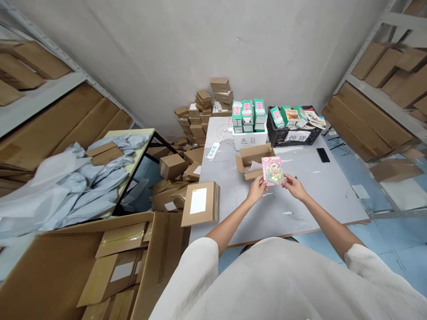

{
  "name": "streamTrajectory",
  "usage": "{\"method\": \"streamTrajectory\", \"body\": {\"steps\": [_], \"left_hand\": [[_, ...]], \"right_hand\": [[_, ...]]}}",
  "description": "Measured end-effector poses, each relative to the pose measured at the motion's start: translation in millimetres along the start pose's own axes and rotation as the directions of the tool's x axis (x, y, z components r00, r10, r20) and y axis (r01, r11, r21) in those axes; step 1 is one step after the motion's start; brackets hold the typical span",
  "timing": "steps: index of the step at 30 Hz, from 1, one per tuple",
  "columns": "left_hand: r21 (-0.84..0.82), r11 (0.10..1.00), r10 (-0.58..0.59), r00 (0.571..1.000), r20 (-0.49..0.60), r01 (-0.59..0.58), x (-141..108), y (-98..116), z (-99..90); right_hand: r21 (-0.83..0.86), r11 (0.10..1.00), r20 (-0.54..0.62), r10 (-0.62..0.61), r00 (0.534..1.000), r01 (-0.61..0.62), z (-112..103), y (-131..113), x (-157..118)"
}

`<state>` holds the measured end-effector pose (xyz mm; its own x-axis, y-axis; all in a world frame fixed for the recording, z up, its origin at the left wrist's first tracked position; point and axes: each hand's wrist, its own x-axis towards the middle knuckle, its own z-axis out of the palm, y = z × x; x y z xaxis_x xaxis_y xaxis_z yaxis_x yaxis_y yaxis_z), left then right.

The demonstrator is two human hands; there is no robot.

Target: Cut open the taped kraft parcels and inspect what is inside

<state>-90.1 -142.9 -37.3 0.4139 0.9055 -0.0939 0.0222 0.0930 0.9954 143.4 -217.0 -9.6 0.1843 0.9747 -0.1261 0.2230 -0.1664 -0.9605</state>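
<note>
Above the tabletop [300, 209]: one pink illustrated booklet [273, 171], held up

Over the grey surface, the booklet is held by two hands, with its cover turned up toward the head camera and its body slightly tilted. The left hand [256, 189] is closed narrowly on the booklet's lower left corner, and the right hand [293, 186] is closed narrowly on its lower right corner. No other object is held.

Directly behind the booklet, one open cardboard box [250, 162] is placed on the tabletop, with its flaps raised and pale wrapping inside. Farther back, one white bin [249, 141] is marked with black characters and is filled with three stacks of green-and-white boxes [247, 116]. To its right, one black plastic crate [271, 133] is loaded with books and green packets, too overlapped to be counted.

One white power strip [213, 151] is lying to the left of the open box, and one black phone [323, 155] is lying to the right. Beside the tabletop's left edge, one brown parcel with a white label [200, 204] is propped up, near a heap of small cartons [190, 129]. Farther left, grey mailers [90, 186] are piled on a second table [143, 138]. Large flat cartons are stored on metal shelves [376, 91] at both sides.
</note>
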Motion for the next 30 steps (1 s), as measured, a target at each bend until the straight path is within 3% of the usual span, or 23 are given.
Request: {"method": "streamTrajectory", "body": {"steps": [7, 13, 19, 24, 30], "left_hand": [[-0.084, 0.996, -0.023, 0.999, 0.032, 0.026, 44, 16, 53.6], [-0.162, 0.986, -0.02, 0.997, 0.069, 0.031, 82, 16, 105.1], [-0.164, 0.985, -0.052, 0.999, -0.015, 0.049, 119, 15, 150.3], [-0.147, 0.987, -0.083, 0.987, -0.135, 0.063, 151, 23, 165.8], [-0.002, 1.0, -0.025, 0.969, -0.246, 0.025, 191, 37, 160.6]], "right_hand": [[0.056, 0.998, -0.068, -0.014, 0.998, 0.018, -59, 10, 30], [0.113, 0.993, -0.044, -0.029, 0.999, 0.034, -116, 30, 71], [0.155, 0.987, -0.029, -0.027, 0.999, 0.031, -163, 45, 104], [0.157, 0.987, -0.039, -0.038, 0.999, 0.044, -183, 41, 134], [0.155, 0.984, -0.053, -0.08, 0.995, 0.087, -191, 29, 177]]}}
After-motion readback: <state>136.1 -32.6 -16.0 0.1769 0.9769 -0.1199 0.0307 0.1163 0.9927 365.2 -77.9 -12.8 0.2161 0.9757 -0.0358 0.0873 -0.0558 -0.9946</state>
